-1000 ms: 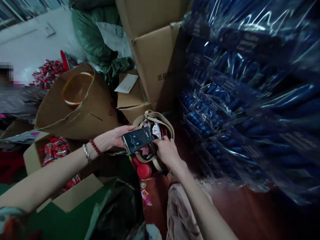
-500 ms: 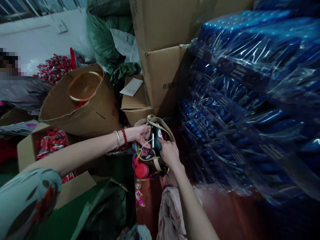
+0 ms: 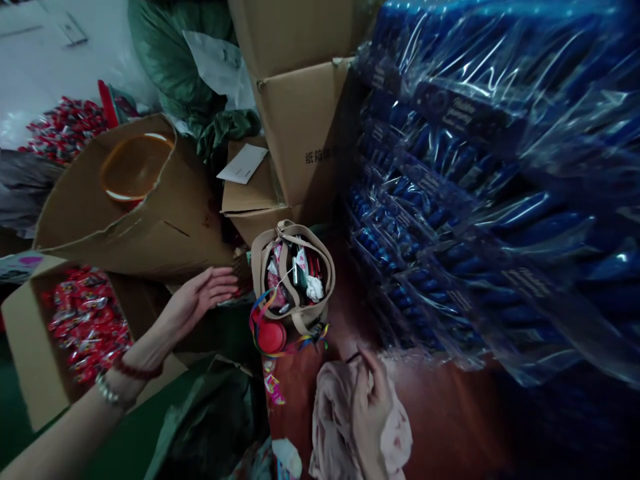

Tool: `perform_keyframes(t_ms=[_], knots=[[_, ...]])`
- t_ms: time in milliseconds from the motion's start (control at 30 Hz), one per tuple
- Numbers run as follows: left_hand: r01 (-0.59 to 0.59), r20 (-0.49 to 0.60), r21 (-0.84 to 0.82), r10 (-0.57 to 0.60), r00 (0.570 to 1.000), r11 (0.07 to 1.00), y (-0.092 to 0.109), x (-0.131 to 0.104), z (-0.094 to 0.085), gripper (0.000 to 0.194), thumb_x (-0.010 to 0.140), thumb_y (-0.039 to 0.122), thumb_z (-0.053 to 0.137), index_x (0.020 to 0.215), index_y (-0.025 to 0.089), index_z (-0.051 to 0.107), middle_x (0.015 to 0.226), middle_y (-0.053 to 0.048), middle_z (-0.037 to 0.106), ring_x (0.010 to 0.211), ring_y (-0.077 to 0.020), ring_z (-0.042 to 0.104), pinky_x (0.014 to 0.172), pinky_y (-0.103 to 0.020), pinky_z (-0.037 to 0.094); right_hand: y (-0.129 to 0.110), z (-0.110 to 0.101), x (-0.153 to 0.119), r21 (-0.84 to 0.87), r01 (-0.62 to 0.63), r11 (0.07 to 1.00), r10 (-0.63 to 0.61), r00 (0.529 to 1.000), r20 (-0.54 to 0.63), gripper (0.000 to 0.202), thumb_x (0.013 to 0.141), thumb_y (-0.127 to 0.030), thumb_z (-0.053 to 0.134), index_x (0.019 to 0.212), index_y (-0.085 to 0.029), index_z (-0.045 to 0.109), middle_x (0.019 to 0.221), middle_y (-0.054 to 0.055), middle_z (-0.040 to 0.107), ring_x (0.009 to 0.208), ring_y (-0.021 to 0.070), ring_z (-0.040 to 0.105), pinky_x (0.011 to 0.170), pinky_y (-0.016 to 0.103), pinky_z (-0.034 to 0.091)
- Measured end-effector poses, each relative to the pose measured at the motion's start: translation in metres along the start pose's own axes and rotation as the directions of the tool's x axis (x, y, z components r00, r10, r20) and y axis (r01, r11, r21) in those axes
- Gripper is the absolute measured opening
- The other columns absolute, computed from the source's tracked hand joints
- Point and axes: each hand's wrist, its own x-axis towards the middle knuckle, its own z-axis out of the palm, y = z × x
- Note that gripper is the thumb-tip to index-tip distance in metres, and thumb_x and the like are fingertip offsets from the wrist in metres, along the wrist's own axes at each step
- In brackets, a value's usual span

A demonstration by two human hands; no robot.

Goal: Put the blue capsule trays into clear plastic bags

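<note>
My left hand [image 3: 203, 297] is in the air left of a beige handbag [image 3: 257, 267], its fingers stretched out and nothing in it. The bag stands open, with a phone-like dark item [image 3: 299, 275], a crumpled white tissue [image 3: 315, 288] and other small things inside. A red round case [image 3: 271, 337] and a rainbow strap hang at its front. Lower down, my right hand [image 3: 371, 407] is over a pale pink cloth [image 3: 330, 413]. A thin dark stick-like thing [image 3: 353, 357] shows at its pinched fingertips; I cannot tell whether the cloth is gripped too.
Stacked blue goods in clear plastic [image 3: 450, 220] rise on the right. Cardboard boxes [image 3: 300, 127] stand behind the bag. At left are a box of red wrapped pieces [image 3: 90, 320] and a large carton [image 3: 190, 213] holding an orange basin [image 3: 137, 163]. Dark green sacking [image 3: 215, 420] lies in front.
Both hands have come out of the bag. My left hand moved left and opened; my right hand came down and back to the pink cloth. The view shifted slightly.
</note>
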Motion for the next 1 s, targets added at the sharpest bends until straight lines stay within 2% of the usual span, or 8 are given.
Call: perform_keyframes(t_ms=[167,233,367,500,600,767,900,1000], knots=[[-0.145,-0.192,0.388,0.234,0.953,0.91,-0.042,-0.027,-0.013,0.034,0.073,0.049,0.064,0.085,0.017,0.066,0.083,-0.004,0.067,0.081,-0.0194,0.059,0.072,-0.026,0.046,0.058,-0.032,-0.077,-0.213,0.147,0.966,-0.124,0.985,0.117,0.03,0.091,-0.027,0.04,0.11,-0.019,0.061,0.112,0.012,0.062,0.109,0.0252,0.056,0.091,0.043,0.044],[-0.31,-0.081,0.538,0.415,0.906,0.784,-0.038,-0.029,0.011,0.03,0.075,0.048,0.061,0.081,0.019,0.065,0.083,-0.005,0.065,0.083,-0.0212,0.057,0.078,-0.028,0.044,0.082,-0.043,-0.073,-0.384,0.147,0.912,-0.145,0.989,0.033,0.034,0.09,-0.033,0.041,0.111,-0.015,0.061,0.118,0.017,0.059,0.115,0.0309,0.051,0.095,0.051,0.04],[-0.479,0.125,0.682,0.558,0.82,0.553,-0.019,-0.006,0.078,0.017,0.07,0.033,0.07,0.072,0.021,0.059,0.086,-0.008,0.059,0.096,-0.0281,0.05,0.088,-0.033,0.037,0.118,-0.055,-0.033,-0.637,-0.292,0.714,0.162,0.953,-0.256,0.056,0.09,-0.038,0.03,0.129,-0.001,0.046,0.132,0.033,0.043,0.127,0.0417,0.039,0.095,0.062,0.037],[-0.409,0.116,0.682,0.462,0.879,0.606,-0.018,0.037,0.119,0.034,0.065,0.024,0.076,0.055,0.02,0.044,0.078,-0.01,0.055,0.117,-0.0367,0.037,0.091,-0.036,0.032,0.126,-0.051,-0.021,-0.765,-0.338,0.549,0.343,0.925,-0.162,0.054,0.09,-0.033,0.023,0.14,-0.016,0.036,0.139,0.025,0.042,0.134,0.0393,0.033,0.093,0.066,0.038],[-0.291,0.137,0.673,0.272,0.953,0.681,-0.022,0.061,0.119,0.036,0.069,0.014,0.071,0.047,0.018,0.043,0.058,-0.003,0.048,0.097,-0.0291,0.05,0.081,-0.028,0.033,0.13,-0.053,-0.03,-0.882,-0.224,0.415,0.359,0.931,-0.067,0.05,0.089,-0.025,0.023,0.133,-0.029,0.047,0.131,0.018,0.053,0.131,0.0376,0.038,0.089,0.064,0.043],[-0.236,0.202,0.321,0.177,0.963,0.917,-0.018,0.062,0.088,0.041,0.083,0.016,0.058,0.043,0.016,0.048,0.047,0.003,0.042,0.051,-0.0114,0.036,0.055,-0.022,0.028,0.143,-0.057,-0.037,-0.967,-0.093,0.236,0.33,0.944,-0.01,0.049,0.087,-0.026,0.025,0.118,-0.043,0.058,0.123,0.007,0.061,0.13,0.0337,0.04,0.096,0.06,0.038],[-0.132,0.15,-0.124,0.15,0.977,0.983,-0.015,0.044,0.068,0.049,0.093,0.015,0.04,0.044,0.015,0.045,0.046,0.002,0.038,0.045,-0.0097,0.033,0.05,-0.022,0.03,0.145,-0.052,-0.037,-0.88,-0.27,0.391,0.315,0.937,-0.148,0.05,0.085,-0.03,0.031,0.13,-0.048,0.046,0.134,0.005,0.053,0.134,0.0306,0.032,0.096,0.058,0.039],[-0.151,0.07,-0.457,0.205,0.976,0.876,-0.017,0.032,0.058,0.056,0.098,0.021,0.025,0.043,0.017,0.035,0.042,0.003,0.028,0.042,-0.0093,0.03,0.048,-0.022,0.032,0.149,-0.051,-0.037,-0.778,-0.35,0.521,0.307,0.928,-0.212,0.054,0.084,-0.034,0.032,0.131,-0.059,0.035,0.137,0.0,0.051,0.134,0.0302,0.032,0.09,0.063,0.041]])
